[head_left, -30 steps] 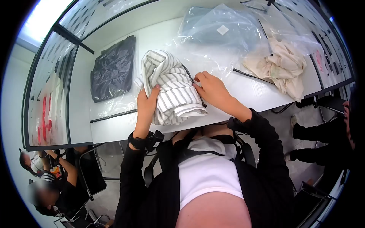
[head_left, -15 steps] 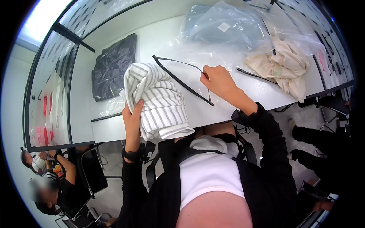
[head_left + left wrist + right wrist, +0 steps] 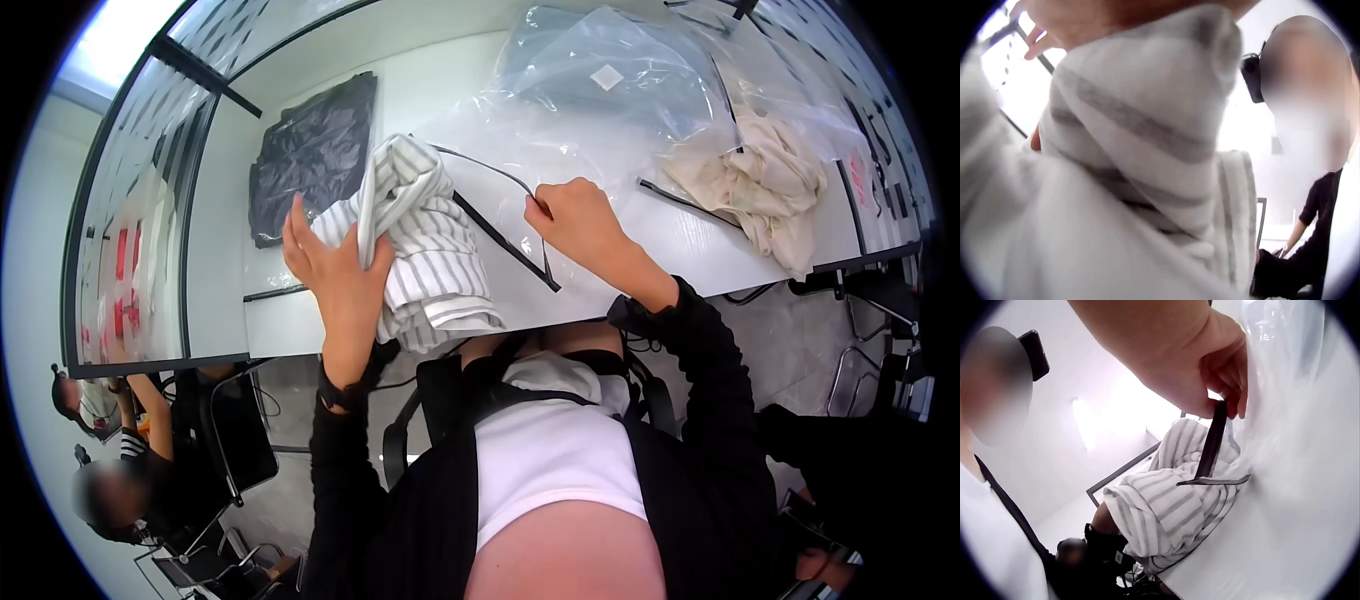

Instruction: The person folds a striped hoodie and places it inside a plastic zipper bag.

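Note:
A rolled white cloth with grey stripes (image 3: pixel 435 245) lies at the table's front, its top fold raised. My left hand (image 3: pixel 345 285) is at its left side, a fold between thumb and index finger, the other fingers spread. In the left wrist view the striped cloth (image 3: pixel 1147 131) fills most of the picture below the hand. To the right, my right hand (image 3: pixel 582 222) pinches the black-edged mouth (image 3: pixel 505 242) of a clear plastic bag and holds it spread apart. The right wrist view shows the black edge (image 3: pixel 1212 440) between thumb and fingers, with the cloth close behind.
A dark folded garment (image 3: pixel 310 150) in clear plastic lies at the back left. A bagged light-blue item (image 3: pixel 620 115) is at the back right, beside a crumpled cream cloth (image 3: pixel 765 190). Clear panels enclose the table. Another person (image 3: pixel 120 490) sits at the lower left.
The right hand has pulled the bag's mouth apart. The striped cloth first shifted left, away from the right hand, and the left hand has since moved up along it, spreading its fingers.

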A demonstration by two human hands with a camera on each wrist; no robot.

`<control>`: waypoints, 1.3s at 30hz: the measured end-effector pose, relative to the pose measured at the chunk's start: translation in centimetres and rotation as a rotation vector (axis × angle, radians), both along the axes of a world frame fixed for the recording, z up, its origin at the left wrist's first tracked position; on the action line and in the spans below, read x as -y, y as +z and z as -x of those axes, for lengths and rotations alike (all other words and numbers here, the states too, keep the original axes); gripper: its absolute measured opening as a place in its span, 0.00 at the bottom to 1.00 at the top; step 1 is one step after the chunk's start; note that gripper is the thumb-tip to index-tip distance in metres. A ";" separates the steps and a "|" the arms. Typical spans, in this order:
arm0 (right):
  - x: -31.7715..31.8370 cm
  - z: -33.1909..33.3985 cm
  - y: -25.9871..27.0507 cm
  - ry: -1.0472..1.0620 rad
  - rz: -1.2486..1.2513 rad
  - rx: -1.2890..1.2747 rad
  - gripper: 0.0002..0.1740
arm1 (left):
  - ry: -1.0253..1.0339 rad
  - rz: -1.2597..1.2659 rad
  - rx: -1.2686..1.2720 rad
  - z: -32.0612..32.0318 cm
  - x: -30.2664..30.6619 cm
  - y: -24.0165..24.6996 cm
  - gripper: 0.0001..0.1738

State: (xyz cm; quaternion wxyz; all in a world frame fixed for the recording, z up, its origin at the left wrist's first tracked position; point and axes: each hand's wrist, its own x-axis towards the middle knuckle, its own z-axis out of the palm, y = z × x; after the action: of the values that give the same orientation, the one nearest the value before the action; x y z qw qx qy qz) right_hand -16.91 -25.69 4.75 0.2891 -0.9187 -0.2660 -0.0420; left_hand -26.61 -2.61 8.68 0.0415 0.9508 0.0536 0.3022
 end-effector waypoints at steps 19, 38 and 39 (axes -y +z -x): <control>0.7 -1.5 -0.7 -0.008 0.158 0.127 0.06 | -0.723 0.491 -0.890 -16.3 0.1 -0.5 0.54; 0.9 -0.6 0.9 0.006 0.076 0.196 0.07 | -0.992 0.636 -0.820 -14.9 2.7 -2.9 0.29; 1.2 -0.3 1.0 0.025 0.080 0.182 0.07 | -0.952 0.678 -0.819 -15.1 2.5 -3.0 0.29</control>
State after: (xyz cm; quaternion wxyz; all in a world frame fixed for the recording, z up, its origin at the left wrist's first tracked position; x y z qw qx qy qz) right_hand -16.57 -26.92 5.74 0.2273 -0.9184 -0.3041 -0.1111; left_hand -11.46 -5.08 5.69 0.4390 0.8428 -0.2652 -0.1635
